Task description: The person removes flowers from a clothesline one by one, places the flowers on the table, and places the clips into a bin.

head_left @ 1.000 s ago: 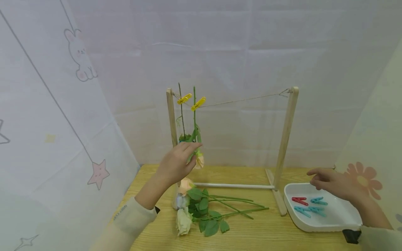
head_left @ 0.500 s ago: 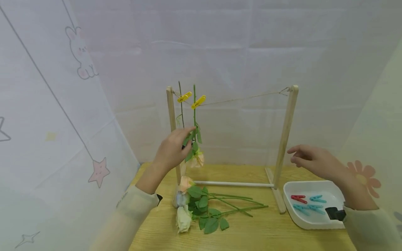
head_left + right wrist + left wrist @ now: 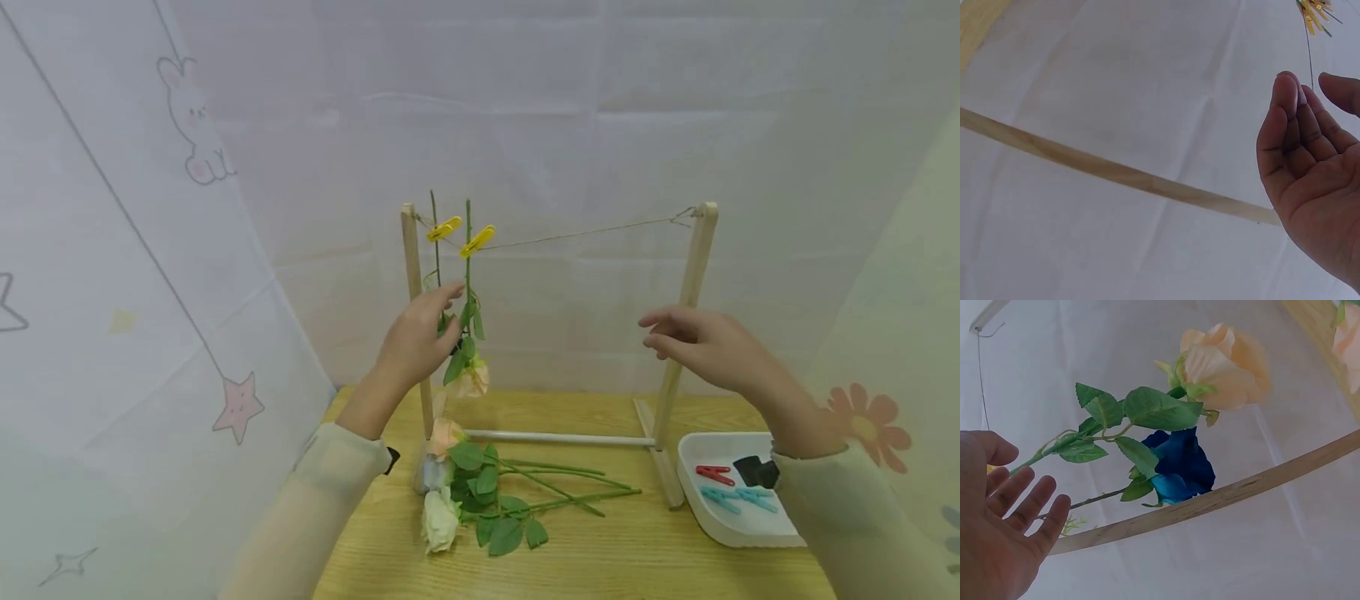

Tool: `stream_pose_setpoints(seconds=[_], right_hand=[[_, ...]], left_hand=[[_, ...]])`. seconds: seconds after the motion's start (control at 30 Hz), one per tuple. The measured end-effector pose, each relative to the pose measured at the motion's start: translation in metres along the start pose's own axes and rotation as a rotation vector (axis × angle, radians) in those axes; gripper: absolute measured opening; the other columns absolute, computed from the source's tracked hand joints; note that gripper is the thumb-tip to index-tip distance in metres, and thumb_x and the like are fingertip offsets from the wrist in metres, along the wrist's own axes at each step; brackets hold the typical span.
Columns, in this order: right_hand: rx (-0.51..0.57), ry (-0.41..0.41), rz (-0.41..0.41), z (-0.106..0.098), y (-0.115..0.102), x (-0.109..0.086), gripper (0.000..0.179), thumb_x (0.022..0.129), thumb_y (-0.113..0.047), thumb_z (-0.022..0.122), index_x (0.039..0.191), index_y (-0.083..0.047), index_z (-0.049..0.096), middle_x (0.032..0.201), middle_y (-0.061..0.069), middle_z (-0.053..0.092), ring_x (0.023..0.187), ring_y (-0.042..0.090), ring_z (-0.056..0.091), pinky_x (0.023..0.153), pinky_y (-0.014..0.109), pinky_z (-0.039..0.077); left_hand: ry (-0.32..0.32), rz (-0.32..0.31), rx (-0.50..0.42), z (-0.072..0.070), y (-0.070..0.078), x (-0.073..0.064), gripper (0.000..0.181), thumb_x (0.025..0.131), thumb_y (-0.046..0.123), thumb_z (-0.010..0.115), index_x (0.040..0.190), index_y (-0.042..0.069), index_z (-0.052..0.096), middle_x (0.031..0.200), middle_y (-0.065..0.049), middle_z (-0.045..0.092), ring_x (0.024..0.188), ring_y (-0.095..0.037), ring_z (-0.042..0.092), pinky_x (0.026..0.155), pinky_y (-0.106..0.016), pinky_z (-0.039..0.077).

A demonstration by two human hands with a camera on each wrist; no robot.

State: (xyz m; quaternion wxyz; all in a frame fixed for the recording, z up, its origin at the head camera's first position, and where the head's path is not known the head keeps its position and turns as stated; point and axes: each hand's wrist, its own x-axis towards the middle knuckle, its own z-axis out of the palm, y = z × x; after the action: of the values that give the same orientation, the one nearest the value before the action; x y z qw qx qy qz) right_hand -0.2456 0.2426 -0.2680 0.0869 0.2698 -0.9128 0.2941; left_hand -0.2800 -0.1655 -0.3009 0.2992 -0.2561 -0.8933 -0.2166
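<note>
Two roses hang head-down from a string point(image 3: 577, 237), each stem held by a yellow clothespin point(image 3: 477, 241). One is a peach rose point(image 3: 472, 380); the other, a blue rose point(image 3: 1182, 464), is mostly hidden behind my left hand in the head view. My left hand point(image 3: 418, 337) is beside the peach rose's stem, fingers loosely spread, palm facing the flowers. In the left wrist view the stem passes behind those fingers. My right hand point(image 3: 701, 343) is raised in front of the rack's right post point(image 3: 699, 258), fingers softly bent and holding nothing.
Peach, pale bluish and white roses point(image 3: 440, 521) lie on the wooden table point(image 3: 600, 567), stems pointing right. A white tray point(image 3: 693, 508) at the right holds a red clothespin point(image 3: 715, 475) and blue ones point(image 3: 720, 499). A white rod point(image 3: 558, 437) joins the rack's feet.
My right hand has risen from over the tray and moved left to the right post. My left hand has moved up along the hanging stems, uncovering more of the peach rose.
</note>
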Motion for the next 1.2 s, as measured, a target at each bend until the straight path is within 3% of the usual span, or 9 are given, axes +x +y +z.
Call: stream_pose_setpoints(seconds=[0.2, 0.4, 0.93, 1.2], right_hand=[[0.044, -0.011, 0.003, -0.002, -0.018, 0.019, 0.032, 0.104, -0.029, 0.060, 0.130, -0.012, 0.065, 0.106, 0.001, 0.075, 0.091, 0.018, 0.070, 0.083, 0.036, 0.057], [0.114, -0.018, 0.023, -0.003, -0.031, 0.036, 0.035, 0.104, -0.032, 0.059, 0.132, -0.012, 0.063, 0.110, 0.005, 0.073, 0.093, 0.019, 0.069, 0.092, 0.048, 0.055], [0.210, 0.033, 0.056, -0.002, -0.062, 0.080, 0.034, 0.102, -0.031, 0.062, 0.133, -0.017, 0.062, 0.113, 0.004, 0.073, 0.094, 0.019, 0.070, 0.093, 0.046, 0.053], [0.233, 0.042, 0.054, -0.003, -0.075, 0.097, 0.034, 0.102, -0.031, 0.063, 0.133, -0.017, 0.062, 0.112, 0.004, 0.072, 0.095, 0.019, 0.069, 0.095, 0.043, 0.053]], left_hand=[[0.035, -0.093, -0.142, 0.006, 0.003, 0.011, 0.052, 0.098, 0.007, 0.060, 0.148, 0.006, 0.047, 0.134, -0.013, 0.064, 0.113, -0.028, 0.064, 0.091, -0.044, 0.056], [0.022, -0.177, -0.249, 0.010, 0.006, 0.022, 0.051, 0.101, 0.012, 0.057, 0.149, 0.006, 0.045, 0.136, -0.012, 0.062, 0.115, -0.027, 0.064, 0.092, -0.041, 0.058], [-0.064, -0.311, -0.356, 0.010, 0.021, 0.042, 0.060, 0.101, 0.024, 0.054, 0.156, 0.008, 0.033, 0.146, -0.011, 0.054, 0.124, -0.025, 0.059, 0.101, -0.042, 0.053], [-0.025, -0.316, -0.402, 0.012, 0.021, 0.046, 0.057, 0.102, 0.019, 0.055, 0.153, 0.004, 0.035, 0.139, -0.009, 0.060, 0.118, -0.025, 0.062, 0.098, -0.039, 0.055]])
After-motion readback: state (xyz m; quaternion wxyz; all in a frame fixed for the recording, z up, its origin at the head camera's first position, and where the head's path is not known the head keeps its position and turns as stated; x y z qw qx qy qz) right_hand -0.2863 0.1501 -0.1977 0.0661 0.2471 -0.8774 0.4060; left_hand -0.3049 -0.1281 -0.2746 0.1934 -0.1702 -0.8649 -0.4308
